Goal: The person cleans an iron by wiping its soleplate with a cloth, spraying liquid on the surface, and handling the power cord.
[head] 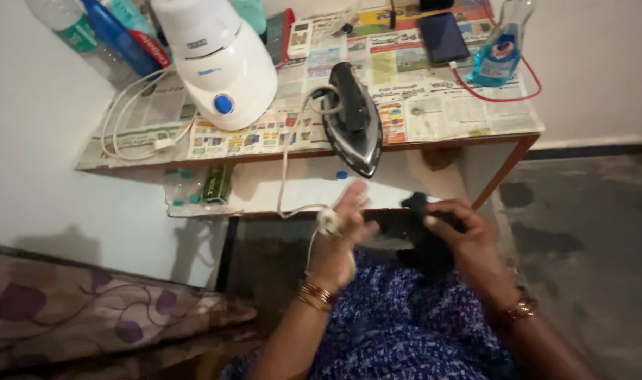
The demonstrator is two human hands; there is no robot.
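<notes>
A black clothes iron lies on a newspaper-covered table, its nose at the front edge. Its white cord drops from the table down to my left hand, which grips the white plug end with fingers partly spread. My right hand is closed on a black object, held over my lap in blue patterned cloth. What the black object is I cannot tell. Both wrists wear gold bangles.
A white mixer base with a blue knob stands at the table's left beside plastic bottles. A phone, a blue spray bottle and a red cable lie at the right. A lower shelf holds small items. A patterned cushion is at the left.
</notes>
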